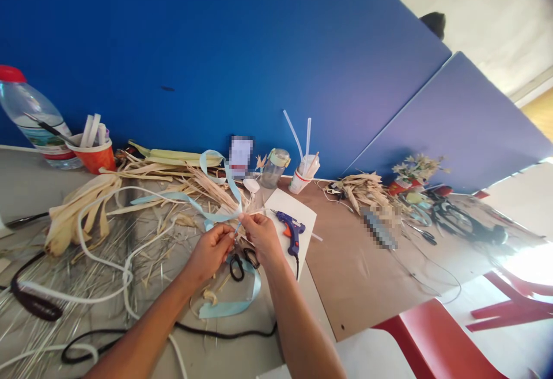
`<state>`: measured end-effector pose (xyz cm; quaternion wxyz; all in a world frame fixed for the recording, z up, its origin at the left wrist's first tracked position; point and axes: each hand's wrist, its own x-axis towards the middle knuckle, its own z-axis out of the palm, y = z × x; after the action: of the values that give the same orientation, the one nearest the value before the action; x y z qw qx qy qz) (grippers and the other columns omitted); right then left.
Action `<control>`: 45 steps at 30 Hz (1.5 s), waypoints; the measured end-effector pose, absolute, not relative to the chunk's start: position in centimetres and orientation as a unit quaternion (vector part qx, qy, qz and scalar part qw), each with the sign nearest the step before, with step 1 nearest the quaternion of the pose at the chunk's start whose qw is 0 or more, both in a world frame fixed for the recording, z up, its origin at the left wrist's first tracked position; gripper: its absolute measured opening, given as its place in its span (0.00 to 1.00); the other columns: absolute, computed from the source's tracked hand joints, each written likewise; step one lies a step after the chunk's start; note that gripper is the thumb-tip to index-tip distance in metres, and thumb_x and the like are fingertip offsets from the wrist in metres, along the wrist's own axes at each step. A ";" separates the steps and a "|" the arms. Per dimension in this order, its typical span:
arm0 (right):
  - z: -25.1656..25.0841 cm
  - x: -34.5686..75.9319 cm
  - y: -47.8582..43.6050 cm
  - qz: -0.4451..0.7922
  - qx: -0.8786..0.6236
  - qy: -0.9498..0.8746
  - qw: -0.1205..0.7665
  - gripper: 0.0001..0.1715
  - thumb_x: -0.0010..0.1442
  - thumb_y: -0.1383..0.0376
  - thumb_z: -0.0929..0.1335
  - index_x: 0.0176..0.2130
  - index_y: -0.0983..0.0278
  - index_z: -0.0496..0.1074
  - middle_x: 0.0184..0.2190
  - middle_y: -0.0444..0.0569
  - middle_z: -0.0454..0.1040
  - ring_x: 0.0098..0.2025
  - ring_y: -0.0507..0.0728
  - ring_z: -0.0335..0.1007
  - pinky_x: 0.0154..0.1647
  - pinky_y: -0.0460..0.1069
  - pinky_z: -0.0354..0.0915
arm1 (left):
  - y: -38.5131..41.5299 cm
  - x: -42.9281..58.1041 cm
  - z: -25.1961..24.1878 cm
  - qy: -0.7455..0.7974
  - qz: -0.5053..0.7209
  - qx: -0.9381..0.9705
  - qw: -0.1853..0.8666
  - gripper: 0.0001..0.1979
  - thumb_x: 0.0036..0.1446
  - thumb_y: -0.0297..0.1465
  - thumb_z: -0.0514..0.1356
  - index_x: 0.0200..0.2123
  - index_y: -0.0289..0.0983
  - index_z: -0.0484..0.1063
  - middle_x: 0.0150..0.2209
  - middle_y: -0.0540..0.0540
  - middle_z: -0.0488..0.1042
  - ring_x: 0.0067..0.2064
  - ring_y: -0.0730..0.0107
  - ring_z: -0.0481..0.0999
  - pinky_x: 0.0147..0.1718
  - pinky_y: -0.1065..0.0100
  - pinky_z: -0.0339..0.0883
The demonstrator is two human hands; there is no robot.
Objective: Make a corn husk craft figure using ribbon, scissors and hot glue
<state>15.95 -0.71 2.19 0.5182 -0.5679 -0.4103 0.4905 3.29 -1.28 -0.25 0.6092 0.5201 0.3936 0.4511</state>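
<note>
At right grip, flat looping ribbon

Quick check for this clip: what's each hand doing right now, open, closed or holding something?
Left hand: closed, pinching light blue ribbon.
Right hand: closed, pinching the ribbon too.

Red-capped bottle, probably a chair

No legible text, brand or number. Using the glue gun as reference: far left, the bottle has a printed label, lettering too small to read; behind-left, the upright panel is pixelated; right, the grey object likewise.
</note>
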 end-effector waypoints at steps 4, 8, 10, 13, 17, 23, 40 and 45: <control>2.6 16.0 -1.0 0.567 -0.513 -0.335 0.551 0.18 0.43 0.55 0.72 0.19 0.63 0.61 0.14 0.35 0.56 0.16 0.46 0.45 0.18 0.44 0.43 | -1.3 3.1 0.2 0.388 0.439 0.499 0.639 0.12 0.51 0.39 0.59 0.24 0.36 0.66 0.17 0.55 0.61 0.17 0.79 0.56 0.16 0.75 0.50; 2.6 16.1 -1.2 0.617 -0.458 -0.334 0.546 0.17 0.44 0.56 0.71 0.19 0.63 0.62 0.15 0.37 0.57 0.17 0.46 0.49 0.20 0.44 0.47 | -1.2 2.8 0.4 0.345 0.414 0.454 0.709 0.12 0.51 0.38 0.60 0.24 0.35 0.66 0.17 0.55 0.60 0.16 0.82 0.55 0.16 0.76 0.45; 2.5 16.0 -1.2 0.628 -0.440 -0.342 0.544 0.16 0.45 0.56 0.70 0.20 0.64 0.64 0.16 0.38 0.58 0.18 0.47 0.50 0.21 0.44 0.49 | -1.1 2.7 0.3 0.322 0.400 0.420 0.748 0.11 0.51 0.37 0.61 0.26 0.35 0.67 0.17 0.56 0.61 0.16 0.83 0.55 0.16 0.77 0.43; 2.2 16.0 -1.1 0.624 -0.430 -0.355 0.547 0.13 0.46 0.56 0.69 0.22 0.64 0.68 0.17 0.39 0.59 0.20 0.48 0.52 0.24 0.45 0.52 | -1.0 2.5 0.2 0.295 0.390 0.372 0.789 0.09 0.51 0.34 0.62 0.27 0.34 0.68 0.16 0.56 0.61 0.14 0.86 0.54 0.16 0.78 0.43; 1.6 16.1 -0.9 0.628 -0.395 -0.367 0.561 0.11 0.47 0.58 0.69 0.23 0.63 0.71 0.17 0.40 0.59 0.22 0.49 0.53 0.26 0.45 0.55 | -1.0 2.3 0.3 0.261 0.373 0.326 0.829 0.07 0.51 0.30 0.63 0.28 0.33 0.69 0.16 0.56 0.62 0.13 0.88 0.54 0.16 0.78 0.49; 1.1 16.3 -0.7 0.711 -0.278 -0.357 0.539 0.12 0.46 0.57 0.73 0.26 0.64 0.73 0.21 0.42 0.64 0.23 0.49 0.55 0.28 0.46 0.58 | -1.3 2.0 0.0 0.189 0.340 0.289 0.875 0.06 0.53 0.27 0.62 0.36 0.32 0.72 0.16 0.56 0.63 0.12 0.88 0.55 0.18 0.78 0.54; 0.5 16.1 -0.6 0.703 -0.277 -0.349 0.554 0.15 0.41 0.57 0.76 0.22 0.62 0.72 0.19 0.42 0.69 0.26 0.52 0.66 0.29 0.47 0.62 | -1.3 1.9 0.2 0.189 0.374 0.266 0.868 0.08 0.50 0.25 0.63 0.36 0.35 0.75 0.15 0.55 0.65 0.12 0.86 0.58 0.18 0.78 0.54; 0.6 16.0 -0.7 0.712 -0.267 -0.362 0.539 0.13 0.45 0.57 0.75 0.30 0.61 0.74 0.23 0.43 0.72 0.29 0.53 0.68 0.29 0.46 0.61 | -1.4 1.9 0.4 0.176 0.361 0.265 0.877 0.10 0.50 0.26 0.63 0.39 0.36 0.76 0.14 0.56 0.64 0.11 0.87 0.56 0.17 0.77 0.53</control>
<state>16.02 -0.74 0.57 0.5392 -0.2672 -0.3623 0.7118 1.86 -1.45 0.39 0.8767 0.2645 0.1762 0.3612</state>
